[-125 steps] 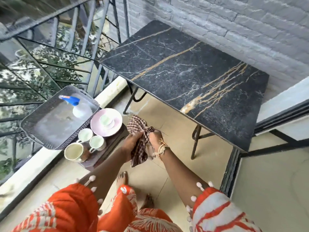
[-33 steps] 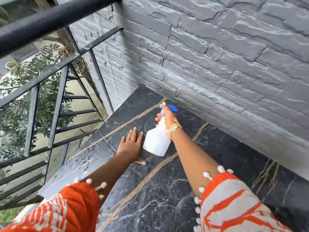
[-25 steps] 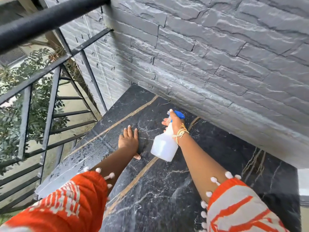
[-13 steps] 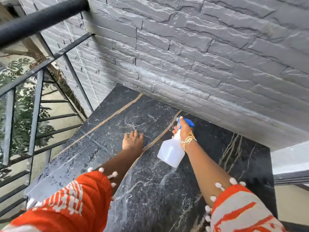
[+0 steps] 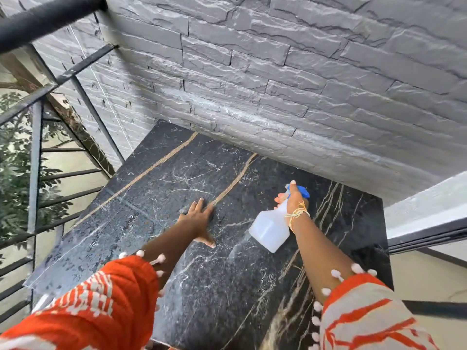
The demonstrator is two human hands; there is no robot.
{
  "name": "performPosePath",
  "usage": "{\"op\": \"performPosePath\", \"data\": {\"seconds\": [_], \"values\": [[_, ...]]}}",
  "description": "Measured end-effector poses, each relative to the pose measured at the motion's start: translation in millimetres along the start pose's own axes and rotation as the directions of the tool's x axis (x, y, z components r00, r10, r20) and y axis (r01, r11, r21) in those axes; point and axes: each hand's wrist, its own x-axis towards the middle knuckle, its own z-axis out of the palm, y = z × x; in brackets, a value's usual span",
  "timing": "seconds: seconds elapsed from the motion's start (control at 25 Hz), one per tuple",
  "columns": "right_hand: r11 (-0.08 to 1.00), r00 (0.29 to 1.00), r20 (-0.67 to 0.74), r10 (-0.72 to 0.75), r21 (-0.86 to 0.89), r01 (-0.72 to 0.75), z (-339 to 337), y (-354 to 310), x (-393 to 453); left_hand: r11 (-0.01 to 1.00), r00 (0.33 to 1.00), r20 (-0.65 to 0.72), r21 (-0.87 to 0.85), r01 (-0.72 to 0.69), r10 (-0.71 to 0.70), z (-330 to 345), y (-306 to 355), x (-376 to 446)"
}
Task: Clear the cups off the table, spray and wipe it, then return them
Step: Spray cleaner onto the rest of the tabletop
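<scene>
fingers, right hand: curled round the neck of the spray bottle — one finger up on the blue trigger head.
fingers, left hand: straight, spread flat, pressing on the bench, holding nothing.
spray bottle: white, held tilted above the bench — right of the left hand.
bench: dark marble, against the grey brick wall.

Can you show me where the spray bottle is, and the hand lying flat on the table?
spray bottle (image 5: 269, 231): head view, on its white body.
left hand (image 5: 197, 218): head view, on the back of the hand.
table (image 5: 156, 188): head view, on bare black marble top.
</scene>
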Motion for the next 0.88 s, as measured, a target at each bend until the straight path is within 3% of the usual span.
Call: {"op": "performPosePath", "data": {"seconds": [0.2, 0.4, 0.56, 0.76, 0.88], "values": [[0.998, 0.997, -0.071, -0.033, -0.051, 0.03, -13, 3, -6, 1.0, 1.0, -0.029, 0.011, -0.011, 0.011, 6, -8, -14], [0.99, 0.975, 0.217, 0.049, -0.142, -0.018, 15, 6, -29, 0.999, 0.994, -0.101, -0.027, 0.031, -0.033, 10, -27, -26], [0.98, 0.965, 0.259, 0.044, -0.199, 0.009, 59, 19, -59, 0.99, 0.985, -0.127, -0.085, 0.109, -0.119, 12, -51, -38], [0.948, 0.897, 0.412, 0.16, -0.317, -0.023, 114, 49, -84, 0.97, 0.964, -0.158, -0.156, 0.189, -0.213, 21, -88, -54], [0.951, 0.898, 0.415, 0.144, -0.31, -0.01, 141, 64, -98, 0.954, 0.948, -0.173, -0.186, 0.236, -0.268, 30, -105, -63]]}}
